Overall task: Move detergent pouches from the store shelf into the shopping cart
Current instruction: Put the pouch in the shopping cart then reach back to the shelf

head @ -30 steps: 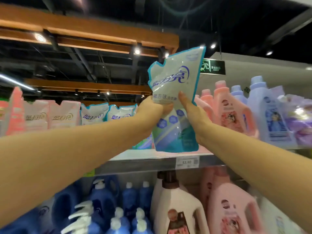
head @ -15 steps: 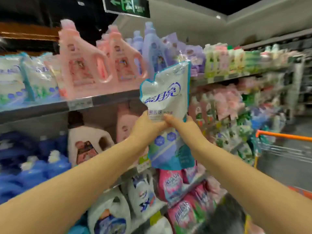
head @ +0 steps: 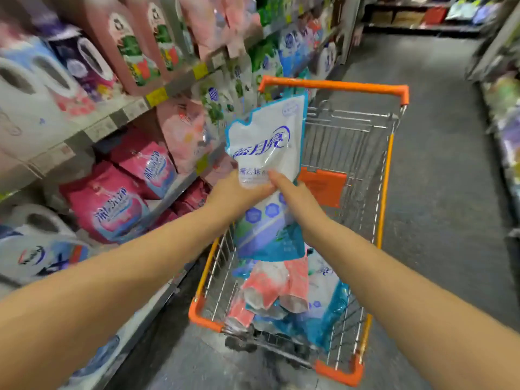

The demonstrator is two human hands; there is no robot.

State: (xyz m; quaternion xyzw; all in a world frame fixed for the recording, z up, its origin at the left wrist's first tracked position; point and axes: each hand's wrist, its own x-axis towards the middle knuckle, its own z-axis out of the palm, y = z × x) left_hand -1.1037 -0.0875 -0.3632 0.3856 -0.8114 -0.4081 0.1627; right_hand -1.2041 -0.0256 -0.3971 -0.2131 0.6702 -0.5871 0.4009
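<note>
White-and-blue detergent pouch [head: 266,153] is held upright above the shopping cart [head: 334,86], w/ its bottom edge over the basket and its top near the orange handle bar. Both hands pinch it at mid-height: left hand [head: 235,192] has its grip clamped on the pouch's left side, thumb across the front; right hand [head: 298,198] has its grip closed on the right side, fingers on the printed face. Below, in the basket, lie more pouches: a pink-and-white one [head: 274,285] on top, blue ones [head: 329,308] under and beside it. Cart stands in the aisle just beside the store shelf [head: 121,116], left, which carries pink bottles, red bags & white jugs. Grey floor [head: 439,164] runs right of the cart.
</note>
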